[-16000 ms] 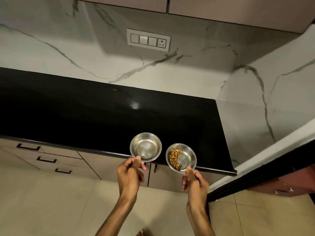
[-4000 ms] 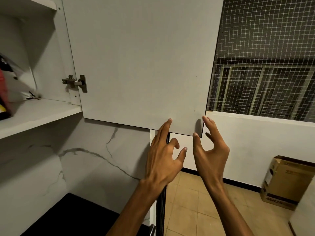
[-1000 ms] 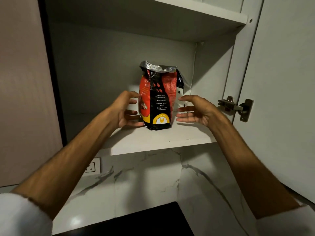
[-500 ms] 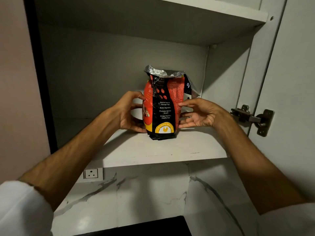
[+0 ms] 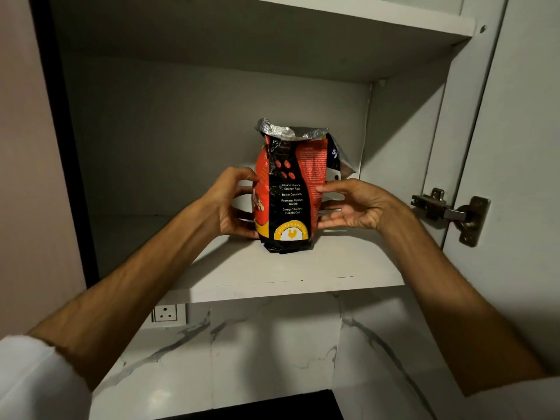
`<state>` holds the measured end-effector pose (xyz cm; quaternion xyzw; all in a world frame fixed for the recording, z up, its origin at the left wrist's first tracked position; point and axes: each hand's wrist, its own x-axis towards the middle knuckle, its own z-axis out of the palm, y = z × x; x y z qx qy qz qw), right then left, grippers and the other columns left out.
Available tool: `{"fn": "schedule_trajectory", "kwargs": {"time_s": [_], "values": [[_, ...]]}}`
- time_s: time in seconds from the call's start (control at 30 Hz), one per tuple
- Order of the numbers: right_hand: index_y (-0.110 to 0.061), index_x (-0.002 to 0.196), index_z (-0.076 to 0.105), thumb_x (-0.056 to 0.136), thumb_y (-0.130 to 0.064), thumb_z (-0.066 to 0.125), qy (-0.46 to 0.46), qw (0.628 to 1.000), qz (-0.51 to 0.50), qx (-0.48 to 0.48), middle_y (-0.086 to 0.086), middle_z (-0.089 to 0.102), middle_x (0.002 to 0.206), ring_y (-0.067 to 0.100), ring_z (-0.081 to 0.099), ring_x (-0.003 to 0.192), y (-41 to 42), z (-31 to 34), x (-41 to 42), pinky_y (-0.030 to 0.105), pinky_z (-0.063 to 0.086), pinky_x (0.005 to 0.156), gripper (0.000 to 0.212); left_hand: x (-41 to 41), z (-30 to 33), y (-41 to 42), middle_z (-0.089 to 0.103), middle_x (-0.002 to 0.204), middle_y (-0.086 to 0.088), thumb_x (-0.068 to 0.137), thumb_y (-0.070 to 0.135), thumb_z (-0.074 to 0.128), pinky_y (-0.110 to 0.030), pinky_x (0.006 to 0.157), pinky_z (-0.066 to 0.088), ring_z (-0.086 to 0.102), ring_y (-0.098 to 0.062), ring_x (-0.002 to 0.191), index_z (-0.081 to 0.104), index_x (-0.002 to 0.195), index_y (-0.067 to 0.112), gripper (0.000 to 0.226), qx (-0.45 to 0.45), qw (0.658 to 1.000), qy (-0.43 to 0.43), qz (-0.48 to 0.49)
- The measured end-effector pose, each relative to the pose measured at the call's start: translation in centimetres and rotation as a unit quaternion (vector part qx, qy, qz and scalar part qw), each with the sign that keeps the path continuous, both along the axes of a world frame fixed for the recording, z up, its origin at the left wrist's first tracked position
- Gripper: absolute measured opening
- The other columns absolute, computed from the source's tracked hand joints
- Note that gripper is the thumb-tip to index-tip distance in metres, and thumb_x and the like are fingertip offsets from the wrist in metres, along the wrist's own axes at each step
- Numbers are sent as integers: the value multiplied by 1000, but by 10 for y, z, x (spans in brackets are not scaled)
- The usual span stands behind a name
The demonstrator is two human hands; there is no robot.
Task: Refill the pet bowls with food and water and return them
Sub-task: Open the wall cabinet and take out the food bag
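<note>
A red, black and yellow pet food bag (image 5: pixel 291 189) with a crumpled silver top stands upright on the lower shelf (image 5: pixel 272 274) of an open wall cabinet. My left hand (image 5: pixel 233 201) presses against the bag's left side, thumb at its front edge. My right hand (image 5: pixel 354 204) holds the bag's right side with its fingers spread along it. The bag's base rests on the shelf. The pet bowls are out of view.
The cabinet door (image 5: pixel 521 177) stands open at the right, with a metal hinge (image 5: pixel 448 213) close to my right wrist. A second shelf (image 5: pixel 363 13) sits above. Below are a marble wall with a socket (image 5: pixel 166 312) and the black countertop edge (image 5: pixel 272 407).
A second ago both hands were apart from the bag; they have since closed in on its two sides. The view has shifted slightly closer.
</note>
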<state>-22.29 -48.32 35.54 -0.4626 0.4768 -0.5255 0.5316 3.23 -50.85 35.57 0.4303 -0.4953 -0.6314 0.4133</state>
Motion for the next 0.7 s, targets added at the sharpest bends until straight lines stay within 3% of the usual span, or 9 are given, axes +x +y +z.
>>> {"fn": "schedule_trajectory", "kwargs": {"time_s": [0.33,0.53,0.7], "values": [[-10,146,49,72,-4,82,-1,1000,-12,-8,36,61,133,55,64,117,24,6,4,65,58,82,81,5,0,27,63,118,-24,86,32,59,-53,84,60,68,-39,103,62,119,18,36,-8,1000,29,4],[-6,141,54,75,-7,80,9,999,-23,-20,31,66,129,52,69,111,60,9,17,64,58,84,71,15,3,56,61,120,-25,86,30,59,-54,87,59,67,-39,107,62,120,17,36,-11,999,38,-1],[-7,140,56,73,-7,80,18,999,-35,-27,26,67,131,49,71,108,100,14,32,61,61,81,71,25,6,88,60,122,-26,85,30,60,-52,81,60,66,-39,108,63,115,17,32,-15,999,38,-13]]}}
